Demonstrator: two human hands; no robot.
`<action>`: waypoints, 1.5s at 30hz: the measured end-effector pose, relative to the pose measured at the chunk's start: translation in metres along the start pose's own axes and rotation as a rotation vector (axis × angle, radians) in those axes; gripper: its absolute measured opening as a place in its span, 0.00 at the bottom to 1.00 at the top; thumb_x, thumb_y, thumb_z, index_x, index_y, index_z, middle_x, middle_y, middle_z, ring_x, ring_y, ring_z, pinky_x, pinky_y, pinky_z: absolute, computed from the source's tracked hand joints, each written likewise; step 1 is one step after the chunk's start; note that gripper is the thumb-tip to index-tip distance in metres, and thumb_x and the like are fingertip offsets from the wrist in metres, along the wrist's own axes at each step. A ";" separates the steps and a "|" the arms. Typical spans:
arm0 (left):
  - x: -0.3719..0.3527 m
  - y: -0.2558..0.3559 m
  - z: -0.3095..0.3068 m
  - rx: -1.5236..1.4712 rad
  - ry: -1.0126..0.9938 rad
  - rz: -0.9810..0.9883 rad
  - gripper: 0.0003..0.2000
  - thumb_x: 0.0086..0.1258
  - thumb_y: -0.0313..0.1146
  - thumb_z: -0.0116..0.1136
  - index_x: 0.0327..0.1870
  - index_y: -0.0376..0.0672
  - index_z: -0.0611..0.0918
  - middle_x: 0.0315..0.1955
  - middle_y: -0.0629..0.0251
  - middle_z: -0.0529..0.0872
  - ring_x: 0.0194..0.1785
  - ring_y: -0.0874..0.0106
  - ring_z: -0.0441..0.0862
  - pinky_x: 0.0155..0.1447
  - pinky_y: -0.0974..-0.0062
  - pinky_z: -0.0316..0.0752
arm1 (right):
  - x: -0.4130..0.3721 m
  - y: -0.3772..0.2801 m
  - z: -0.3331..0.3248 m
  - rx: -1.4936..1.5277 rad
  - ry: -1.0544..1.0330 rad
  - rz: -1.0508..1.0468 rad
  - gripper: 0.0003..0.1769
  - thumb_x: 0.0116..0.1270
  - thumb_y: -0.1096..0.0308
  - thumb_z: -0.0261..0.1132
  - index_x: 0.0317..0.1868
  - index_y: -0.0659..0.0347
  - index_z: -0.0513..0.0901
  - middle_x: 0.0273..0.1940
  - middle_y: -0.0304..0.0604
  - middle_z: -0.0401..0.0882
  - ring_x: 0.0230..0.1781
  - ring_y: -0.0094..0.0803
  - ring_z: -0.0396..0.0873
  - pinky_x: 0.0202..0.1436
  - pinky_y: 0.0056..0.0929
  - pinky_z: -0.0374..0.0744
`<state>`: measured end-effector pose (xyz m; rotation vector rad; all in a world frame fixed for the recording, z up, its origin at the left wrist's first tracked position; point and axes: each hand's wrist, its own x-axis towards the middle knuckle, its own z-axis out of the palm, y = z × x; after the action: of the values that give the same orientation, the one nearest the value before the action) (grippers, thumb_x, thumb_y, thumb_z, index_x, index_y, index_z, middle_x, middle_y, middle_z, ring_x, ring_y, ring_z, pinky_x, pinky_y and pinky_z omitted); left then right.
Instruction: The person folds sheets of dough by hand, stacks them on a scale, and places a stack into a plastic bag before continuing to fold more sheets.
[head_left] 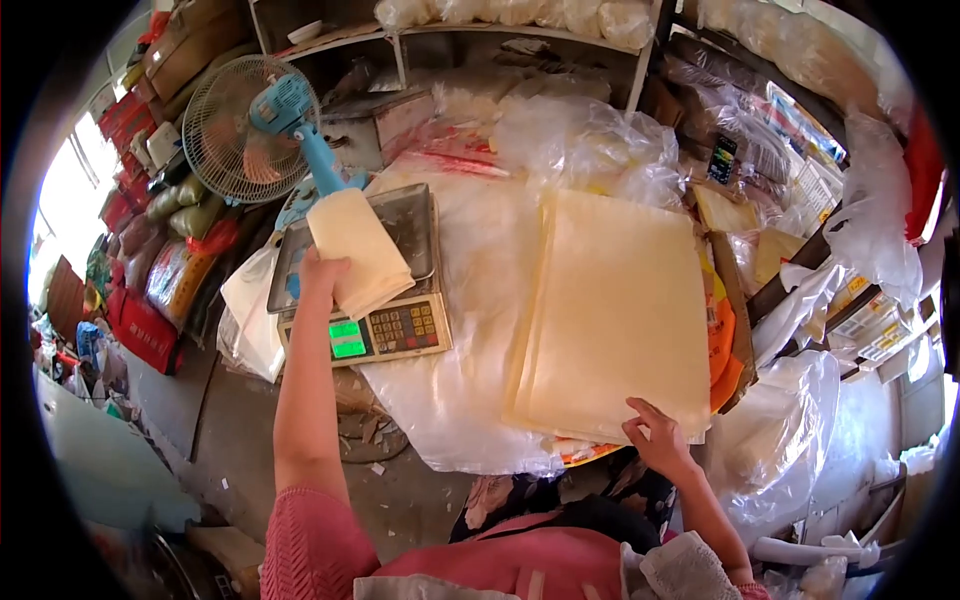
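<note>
From where I stood, the person's L hand (318, 272) had a folded bundle (362, 245) of thin cream sheets by its L edge, thumb on top, other fingers mostly hidden, so clamped on it AFAICT. The bundle lay slanted over the metal pan (424, 230) of a scale (441, 328), its near corner jutting past the pan twd the keys (405, 325); couldn't tell if it fully rested there. The display (347, 338) was lit green, digits too small to read. R hand (655, 437) was at the near edge of a big flat stack (625, 310), same cream colour, fingers apart & a bit curled; contact w/ the top sheet unclear. Stack sat R of the scale, w/ clear plastic (465, 390) spread btwn them & smth orange (722, 340) poking out on its R. Behind the scale's L side stood a blue fan (280, 105); a phone (722, 158) was propped beyond the stack's far R corner.
</note>
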<state>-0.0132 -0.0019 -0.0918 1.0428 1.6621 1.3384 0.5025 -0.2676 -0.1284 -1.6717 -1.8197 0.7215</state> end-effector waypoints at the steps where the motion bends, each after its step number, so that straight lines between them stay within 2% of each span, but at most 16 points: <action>1: 0.000 -0.004 -0.002 0.090 0.071 0.003 0.29 0.52 0.26 0.65 0.58 0.35 0.71 0.49 0.52 0.80 0.48 0.60 0.81 0.48 0.64 0.77 | -0.002 -0.002 -0.002 0.005 0.003 0.003 0.21 0.62 0.71 0.63 0.56 0.67 0.75 0.54 0.56 0.77 0.41 0.38 0.83 0.48 0.32 0.78; 3: -0.002 -0.019 -0.004 0.271 0.210 0.012 0.33 0.53 0.38 0.68 0.59 0.34 0.69 0.51 0.48 0.79 0.49 0.59 0.81 0.47 0.63 0.78 | -0.009 -0.006 -0.009 0.003 -0.013 0.035 0.23 0.63 0.69 0.63 0.58 0.67 0.74 0.57 0.54 0.75 0.44 0.35 0.84 0.51 0.30 0.78; 6: -0.049 -0.013 -0.003 0.432 0.312 0.082 0.39 0.54 0.52 0.68 0.60 0.34 0.67 0.52 0.46 0.77 0.48 0.59 0.81 0.48 0.61 0.76 | -0.022 -0.007 -0.016 0.029 0.032 0.017 0.20 0.61 0.71 0.64 0.54 0.66 0.76 0.50 0.55 0.79 0.39 0.38 0.83 0.45 0.31 0.79; 8: -0.074 0.008 0.002 0.070 0.093 -0.284 0.36 0.54 0.51 0.70 0.58 0.37 0.70 0.50 0.46 0.77 0.45 0.61 0.80 0.48 0.59 0.75 | -0.029 -0.013 -0.024 0.041 -0.034 0.105 0.19 0.61 0.70 0.64 0.53 0.64 0.77 0.44 0.54 0.81 0.37 0.39 0.83 0.42 0.32 0.78; 9: -0.057 -0.015 -0.002 -0.076 0.035 -0.318 0.30 0.55 0.49 0.69 0.54 0.39 0.74 0.47 0.52 0.79 0.42 0.62 0.80 0.47 0.58 0.74 | -0.034 -0.015 -0.028 0.047 -0.064 0.149 0.19 0.61 0.70 0.64 0.53 0.64 0.77 0.40 0.53 0.81 0.35 0.39 0.82 0.41 0.32 0.78; 14: -0.015 -0.056 -0.007 -0.618 0.007 -0.296 0.21 0.55 0.30 0.66 0.50 0.39 0.77 0.46 0.57 0.80 0.48 0.56 0.80 0.54 0.50 0.74 | -0.046 -0.004 -0.033 0.032 -0.007 -0.066 0.18 0.61 0.69 0.65 0.51 0.62 0.78 0.34 0.51 0.81 0.33 0.42 0.81 0.38 0.33 0.78; 16: -0.017 -0.032 -0.006 -0.697 0.135 -0.171 0.21 0.53 0.27 0.63 0.51 0.38 0.77 0.47 0.56 0.81 0.48 0.57 0.80 0.51 0.55 0.77 | -0.054 -0.002 -0.041 0.020 0.015 -0.130 0.18 0.61 0.69 0.65 0.51 0.62 0.78 0.34 0.51 0.81 0.33 0.42 0.81 0.38 0.34 0.78; 19: 0.002 0.001 -0.026 0.299 0.288 0.250 0.19 0.52 0.26 0.61 0.48 0.40 0.77 0.45 0.56 0.81 0.43 0.55 0.82 0.44 0.61 0.81 | -0.072 0.005 -0.047 0.026 -0.008 -0.062 0.18 0.61 0.69 0.64 0.52 0.62 0.77 0.33 0.51 0.81 0.33 0.42 0.81 0.38 0.35 0.78; 22: -0.014 0.026 0.005 1.216 0.722 0.894 0.12 0.55 0.26 0.60 0.42 0.43 0.79 0.40 0.59 0.81 0.38 0.58 0.83 0.37 0.64 0.82 | -0.083 0.005 -0.048 0.060 -0.015 -0.065 0.16 0.61 0.69 0.64 0.51 0.60 0.78 0.33 0.52 0.81 0.33 0.42 0.82 0.38 0.35 0.78; 26: -0.032 0.024 0.075 1.702 0.348 0.831 0.04 0.60 0.26 0.57 0.35 0.44 0.80 0.36 0.61 0.80 0.37 0.64 0.84 0.35 0.67 0.81 | -0.077 0.011 -0.034 -0.007 -0.033 -0.103 0.17 0.62 0.69 0.63 0.51 0.61 0.78 0.33 0.52 0.81 0.35 0.44 0.81 0.39 0.36 0.78; 28: -0.044 0.018 0.106 1.677 0.198 0.777 0.05 0.59 0.28 0.59 0.36 0.42 0.80 0.37 0.59 0.80 0.38 0.62 0.83 0.37 0.67 0.81 | -0.062 0.000 -0.034 0.027 -0.100 -0.024 0.15 0.63 0.69 0.62 0.50 0.62 0.79 0.34 0.52 0.81 0.37 0.45 0.81 0.40 0.35 0.78; 30: -0.069 0.032 0.126 1.710 0.035 0.679 0.09 0.57 0.31 0.61 0.37 0.40 0.80 0.39 0.56 0.80 0.42 0.59 0.82 0.42 0.63 0.81 | -0.042 0.003 -0.019 0.052 0.125 -0.165 0.11 0.64 0.70 0.61 0.46 0.63 0.81 0.33 0.51 0.82 0.37 0.46 0.81 0.40 0.36 0.78; 33: -0.090 0.054 0.135 1.659 -0.071 0.608 0.12 0.56 0.32 0.63 0.40 0.38 0.80 0.42 0.55 0.79 0.46 0.56 0.80 0.48 0.61 0.79 | -0.008 -0.004 -0.019 -0.040 0.171 -0.227 0.08 0.64 0.72 0.63 0.42 0.64 0.83 0.38 0.49 0.83 0.38 0.45 0.82 0.42 0.33 0.79; 39: -0.163 0.062 0.141 0.971 -0.088 1.068 0.19 0.59 0.35 0.62 0.50 0.37 0.79 0.50 0.53 0.79 0.55 0.55 0.76 0.57 0.64 0.74 | 0.033 0.009 0.023 -0.110 0.040 -0.476 0.07 0.60 0.70 0.63 0.39 0.61 0.83 0.40 0.45 0.82 0.42 0.44 0.79 0.47 0.38 0.77; 42: -0.211 0.057 0.147 0.573 -0.409 0.801 0.19 0.59 0.35 0.63 0.51 0.37 0.79 0.50 0.54 0.81 0.55 0.59 0.78 0.59 0.67 0.72 | 0.033 0.025 0.053 -0.428 -0.018 -0.637 0.07 0.58 0.65 0.63 0.37 0.53 0.83 0.45 0.37 0.81 0.49 0.35 0.77 0.51 0.36 0.74; 45: -0.254 0.072 0.149 0.299 -0.607 0.670 0.14 0.61 0.32 0.63 0.46 0.37 0.82 0.44 0.57 0.84 0.50 0.65 0.81 0.57 0.73 0.72 | 0.036 0.029 0.058 -0.360 -0.055 -0.606 0.09 0.55 0.64 0.63 0.37 0.52 0.83 0.44 0.36 0.80 0.50 0.33 0.76 0.52 0.35 0.73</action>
<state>0.2314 -0.1708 -0.0322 2.0701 1.0945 0.9918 0.4792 -0.2300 -0.1882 -1.1811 -2.4314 0.1852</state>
